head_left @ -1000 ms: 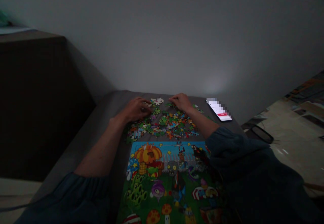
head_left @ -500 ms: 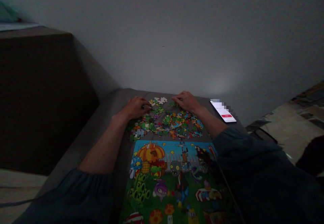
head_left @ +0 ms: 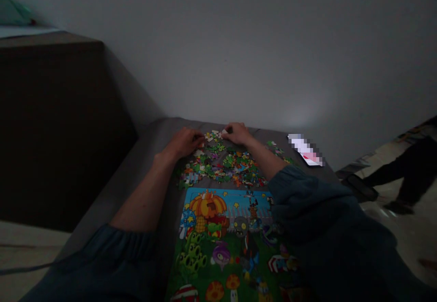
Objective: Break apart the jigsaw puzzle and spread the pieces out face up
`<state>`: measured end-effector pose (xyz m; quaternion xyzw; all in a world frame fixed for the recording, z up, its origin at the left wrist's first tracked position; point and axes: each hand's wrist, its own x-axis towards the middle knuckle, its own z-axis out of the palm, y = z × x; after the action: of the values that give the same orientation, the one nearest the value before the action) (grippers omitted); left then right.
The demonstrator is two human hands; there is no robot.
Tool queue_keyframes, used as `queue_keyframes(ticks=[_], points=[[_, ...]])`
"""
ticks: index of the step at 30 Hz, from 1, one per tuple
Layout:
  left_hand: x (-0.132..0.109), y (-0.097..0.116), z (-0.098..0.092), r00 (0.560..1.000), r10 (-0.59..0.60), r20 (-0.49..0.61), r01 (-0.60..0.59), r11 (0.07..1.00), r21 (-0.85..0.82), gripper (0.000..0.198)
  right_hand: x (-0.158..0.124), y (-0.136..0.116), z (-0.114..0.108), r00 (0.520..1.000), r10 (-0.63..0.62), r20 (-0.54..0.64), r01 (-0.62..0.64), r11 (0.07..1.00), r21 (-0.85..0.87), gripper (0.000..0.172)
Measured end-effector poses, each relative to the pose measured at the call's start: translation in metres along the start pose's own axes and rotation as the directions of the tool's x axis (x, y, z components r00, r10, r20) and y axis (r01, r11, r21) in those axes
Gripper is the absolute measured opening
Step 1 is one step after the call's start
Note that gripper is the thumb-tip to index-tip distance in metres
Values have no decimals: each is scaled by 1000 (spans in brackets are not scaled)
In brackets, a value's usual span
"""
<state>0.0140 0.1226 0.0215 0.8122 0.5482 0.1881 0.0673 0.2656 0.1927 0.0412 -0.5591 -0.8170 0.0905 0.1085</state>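
Observation:
Loose colourful puzzle pieces (head_left: 235, 163) lie in a spread pile on a grey cloth surface. My left hand (head_left: 189, 142) is at the pile's upper left, its fingers bent together near a small piece; what they hold is too small to make out. My right hand (head_left: 237, 133) pinches a pale puzzle piece (head_left: 224, 133) at the top of the pile, beside a few white-backed pieces (head_left: 213, 134). Nearer to me lies a picture board (head_left: 208, 243) with a pumpkin, zombies and plants, its right side partly under my right sleeve.
A lit phone (head_left: 306, 151) lies on the grey surface (head_left: 146, 145) at the right. A dark cabinet (head_left: 51, 129) stands at the left, and a wall (head_left: 221, 79) rises behind. At the far right, a person's dark-clothed legs (head_left: 406, 165) show above the floor.
My right hand has moved left to the white-backed pieces and taken hold of one. My left hand's fingers have drawn closer together. At the right, the person's legs have come further into view.

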Motion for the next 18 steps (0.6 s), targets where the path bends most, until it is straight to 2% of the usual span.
queue_keyframes(ticks=[3,6,10,15,18], points=[[-2,-2,2,998,-7,-58,9,1000,30,28,3,5,-2,1000,-13,25,11,997,79,40],[-2,-2,7,996,-25,-84,29,999,45,36,2,11,-4,999,-27,29,22,989,149,40],[-2,6,15,999,7,-36,-5,999,40,41,-6,15,-13,995,-88,44,76,973,219,40],[0,17,17,999,54,-3,-54,998,41,38,-22,10,-22,966,-232,113,196,945,263,25],[2,21,16,997,74,-6,-74,997,38,33,-28,5,-24,949,-280,145,240,940,242,28]])
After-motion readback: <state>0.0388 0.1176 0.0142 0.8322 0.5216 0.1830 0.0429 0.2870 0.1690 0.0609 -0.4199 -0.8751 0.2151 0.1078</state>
